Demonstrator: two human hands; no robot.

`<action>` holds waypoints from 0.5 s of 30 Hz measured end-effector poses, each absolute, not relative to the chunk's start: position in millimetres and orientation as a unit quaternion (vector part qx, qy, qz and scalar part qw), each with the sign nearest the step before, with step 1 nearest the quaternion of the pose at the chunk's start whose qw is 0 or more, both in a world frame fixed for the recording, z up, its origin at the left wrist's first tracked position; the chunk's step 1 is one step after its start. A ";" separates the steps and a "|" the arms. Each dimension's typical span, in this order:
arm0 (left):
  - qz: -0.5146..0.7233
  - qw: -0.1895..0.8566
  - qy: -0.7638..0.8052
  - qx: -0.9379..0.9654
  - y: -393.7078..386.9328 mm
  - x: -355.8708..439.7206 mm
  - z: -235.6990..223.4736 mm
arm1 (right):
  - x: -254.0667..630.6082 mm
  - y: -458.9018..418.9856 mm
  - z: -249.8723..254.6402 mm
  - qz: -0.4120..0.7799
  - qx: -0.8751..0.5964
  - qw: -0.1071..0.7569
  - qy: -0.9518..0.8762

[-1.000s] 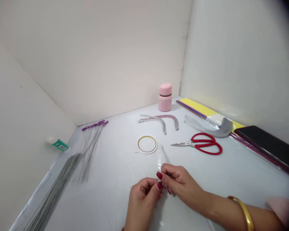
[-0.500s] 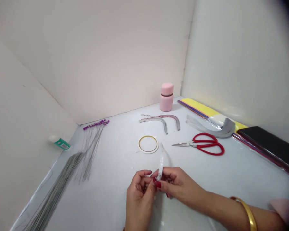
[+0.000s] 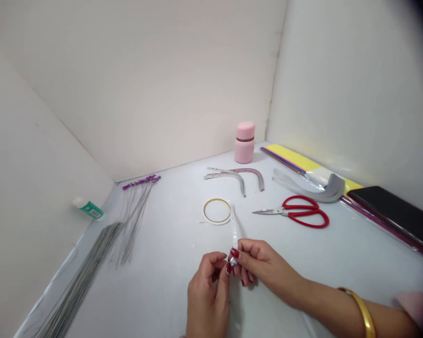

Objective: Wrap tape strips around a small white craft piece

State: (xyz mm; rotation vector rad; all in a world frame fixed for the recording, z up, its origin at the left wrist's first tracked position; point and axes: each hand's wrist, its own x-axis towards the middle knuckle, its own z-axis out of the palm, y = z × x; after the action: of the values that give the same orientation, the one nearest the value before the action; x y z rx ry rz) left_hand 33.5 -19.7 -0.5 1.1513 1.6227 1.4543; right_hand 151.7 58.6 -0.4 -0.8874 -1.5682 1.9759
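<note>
Our left hand (image 3: 207,293) and right hand (image 3: 264,267) pinch a translucent plastic strip (image 3: 235,230) narrowly between their fingertips.

Item: left hand (image 3: 207,293) and right hand (image 3: 264,265), nails painted red, pinching a clear plastic strip (image 3: 235,230) between them; tape roll (image 3: 216,211) sitting just beside the strip's tip; red-handled scissors (image 3: 296,212) lying to the right.

Tabletop (image 3: 162,244) between white walls (image 3: 127,84), bearing a pink lidded jar (image 3: 244,142), two curved dotted strips (image 3: 234,178), a gold-rimmed tape roll (image 3: 216,211), red-handled scissors (image 3: 303,212), a curled clear strip (image 3: 313,185), a black smartphone (image 3: 391,211) beside yellow sheets (image 3: 292,157), bundled grey wires (image 3: 81,267), purple-tipped wires (image 3: 141,183) and a green-labelled tube (image 3: 88,209).
</note>
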 end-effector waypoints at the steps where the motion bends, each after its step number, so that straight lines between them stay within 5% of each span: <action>1: 0.563 0.350 0.611 0.432 -19.0 33.5 -1.0 | 151.8 59.2 -0.1 0.723 -0.325 0.235 -0.562; 7: 0.602 0.439 0.557 0.366 -13.9 32.8 -7.6 | 152.9 59.8 -0.3 0.723 -0.325 0.243 -0.560; 15: 0.594 0.404 0.573 0.394 -15.8 32.0 -12.8 | 151.2 61.9 -1.5 0.735 -0.341 0.245 -0.533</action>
State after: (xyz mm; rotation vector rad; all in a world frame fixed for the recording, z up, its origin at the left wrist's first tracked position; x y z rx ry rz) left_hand 32.0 -15.8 -12.8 0.9960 1.4462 1.5010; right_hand 151.2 61.9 -1.5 -0.9296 -1.4542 2.0066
